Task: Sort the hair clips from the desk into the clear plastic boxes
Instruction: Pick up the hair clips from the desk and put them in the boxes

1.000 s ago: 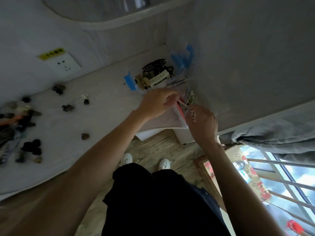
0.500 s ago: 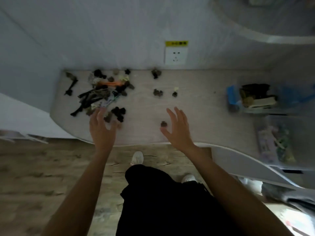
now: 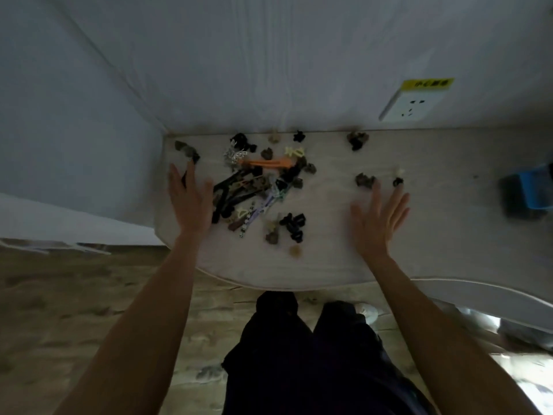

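Dim, bluish light; daylight glares at the lower right, edges bend, and motion softens detail.

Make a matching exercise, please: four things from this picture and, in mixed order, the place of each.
Things:
1. orange clip
2. socket
3. left hand
4. blue latch

Places:
A. on the wall
B. at the right edge of the picture
C. in the clip pile
D. at the pile's left side

Pairs: 1-C, 2-A, 3-D, 4-B
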Demonstrator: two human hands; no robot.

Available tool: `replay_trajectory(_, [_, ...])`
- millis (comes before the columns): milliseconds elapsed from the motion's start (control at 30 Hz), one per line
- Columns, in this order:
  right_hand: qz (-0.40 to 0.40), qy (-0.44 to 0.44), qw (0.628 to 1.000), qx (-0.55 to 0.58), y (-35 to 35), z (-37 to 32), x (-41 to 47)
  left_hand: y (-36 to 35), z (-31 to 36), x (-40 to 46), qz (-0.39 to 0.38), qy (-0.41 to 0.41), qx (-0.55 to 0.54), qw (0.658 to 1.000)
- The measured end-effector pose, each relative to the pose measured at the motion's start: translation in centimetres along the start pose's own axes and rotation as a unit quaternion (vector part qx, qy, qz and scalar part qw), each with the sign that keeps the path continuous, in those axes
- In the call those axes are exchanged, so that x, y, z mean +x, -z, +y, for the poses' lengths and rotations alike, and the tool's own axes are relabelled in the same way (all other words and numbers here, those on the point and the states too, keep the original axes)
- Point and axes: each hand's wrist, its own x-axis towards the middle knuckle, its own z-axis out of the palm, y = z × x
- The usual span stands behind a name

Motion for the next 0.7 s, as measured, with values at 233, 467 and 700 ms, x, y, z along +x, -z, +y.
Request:
replay_trajectory(233, [-0.016, -0.032, 0.998, 0.049, 1.3, -0.8, 4.8, -4.0, 4.8, 0.8, -0.064, -0.096, -0.042, 0.992])
replay_trajectory(467, [-0.040, 0.050, 0.995, 0.076, 2.1, -0.3, 6.3, -8.6, 11.8, -1.1, -0.128, -0.197, -0.062, 0.970])
replay_trajectory(700, [-0.036, 0.109, 0.991, 0.069, 3.4, -0.1, 8.2, -9.9, 15.4, -2.0, -0.206, -0.284, -0.071, 0.934])
